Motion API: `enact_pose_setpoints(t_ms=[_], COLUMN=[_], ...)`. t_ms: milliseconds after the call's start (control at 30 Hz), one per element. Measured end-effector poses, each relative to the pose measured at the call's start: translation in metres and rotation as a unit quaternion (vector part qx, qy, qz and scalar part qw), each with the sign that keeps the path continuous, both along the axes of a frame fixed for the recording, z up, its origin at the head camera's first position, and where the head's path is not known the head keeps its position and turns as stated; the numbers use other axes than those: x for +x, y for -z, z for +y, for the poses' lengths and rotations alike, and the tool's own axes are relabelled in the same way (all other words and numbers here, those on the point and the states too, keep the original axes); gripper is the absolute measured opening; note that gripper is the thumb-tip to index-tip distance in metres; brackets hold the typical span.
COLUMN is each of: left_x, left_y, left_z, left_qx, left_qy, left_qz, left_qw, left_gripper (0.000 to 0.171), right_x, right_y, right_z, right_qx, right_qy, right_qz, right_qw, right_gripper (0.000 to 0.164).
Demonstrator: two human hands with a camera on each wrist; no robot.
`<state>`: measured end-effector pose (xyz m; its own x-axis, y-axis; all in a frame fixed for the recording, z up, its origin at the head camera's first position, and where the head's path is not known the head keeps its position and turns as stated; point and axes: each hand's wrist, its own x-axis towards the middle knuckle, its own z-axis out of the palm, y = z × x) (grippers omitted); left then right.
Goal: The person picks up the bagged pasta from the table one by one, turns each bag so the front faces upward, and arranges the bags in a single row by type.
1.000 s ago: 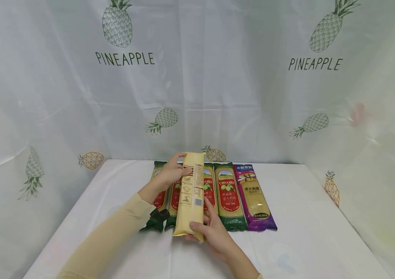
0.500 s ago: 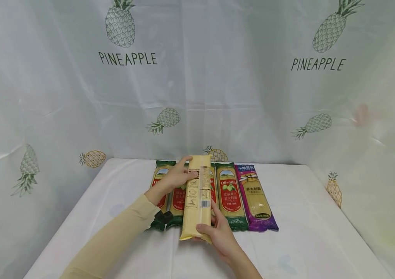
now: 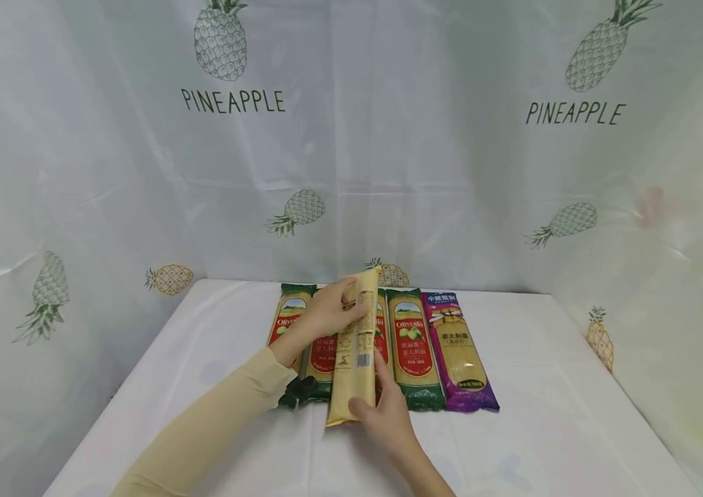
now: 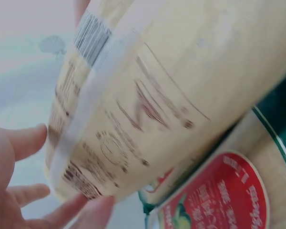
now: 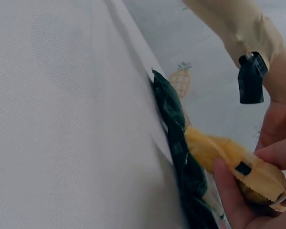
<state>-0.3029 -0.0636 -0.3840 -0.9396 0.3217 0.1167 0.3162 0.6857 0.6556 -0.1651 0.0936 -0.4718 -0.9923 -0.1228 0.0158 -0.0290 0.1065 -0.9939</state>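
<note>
A pale yellow spaghetti packet (image 3: 346, 393), its printed back and barcode showing, is held in both hands above a row of packets. My left hand (image 3: 330, 310) grips its upper part, thumb on the near face. My right hand (image 3: 388, 413) grips the lower end; its thumb lies on the front edge. In the left wrist view the packet (image 4: 133, 114) is close up, with my left fingers (image 4: 26, 193) along its edge. In the right wrist view my right fingers (image 5: 231, 195) pinch the packet's crimped end (image 5: 264, 179).
Beneath lie several green-ended Olivoila spaghetti packets (image 3: 414, 338) side by side, partly covered by the hands and held packet. A purple spaghetti packet (image 3: 459, 352) lies at the row's right end. The white-covered table (image 3: 550, 414) meets a pineapple-print curtain (image 3: 426, 172) behind.
The held packet has shifted slightly right together with both hands. It has turned about its length, now looks narrower, and its top leans more to the right.
</note>
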Motion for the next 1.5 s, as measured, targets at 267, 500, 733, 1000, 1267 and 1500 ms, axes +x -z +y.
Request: enact_pose_setpoints(t_ms=[267, 500, 733, 1000, 1267, 1500], left_x=[0.007, 0.005, 0.001, 0.002, -0.003, -0.002], left_y=[-0.004, 0.0, 0.004, 0.001, -0.003, -0.005], left_z=[0.015, 0.016, 0.011, 0.01, 0.006, 0.003], left_qx=[-0.008, 0.035, 0.045, 0.055, 0.093, 0.162], left_qy=[-0.021, -0.017, -0.001, -0.024, -0.01, -0.006], left_qz=[-0.015, -0.014, -0.007, -0.01, -0.025, -0.062], left_qw=[0.9996, 0.9991, 0.999, 0.9981, 0.9953, 0.9847], left_gripper=[0.092, 0.083, 0.07, 0.068, 0.07, 0.07], right_x=[0.002, 0.004, 0.004, -0.003, -0.008, -0.016], right_y=[-0.005, -0.007, -0.01, -0.004, 0.002, 0.008], right_z=[-0.007, -0.009, -0.009, -0.002, 0.002, 0.006], right_qx=[0.177, 0.216, 0.186, 0.14, 0.0, -0.136], right_qy=[0.053, 0.069, 0.049, -0.019, -0.036, -0.051], right_qz=[0.12, 0.152, 0.13, 0.093, -0.014, -0.073], right_qw=[0.975, 0.962, 0.973, 0.986, 0.999, 0.987], right_gripper=[0.101, 0.098, 0.092, 0.089, 0.079, 0.074])
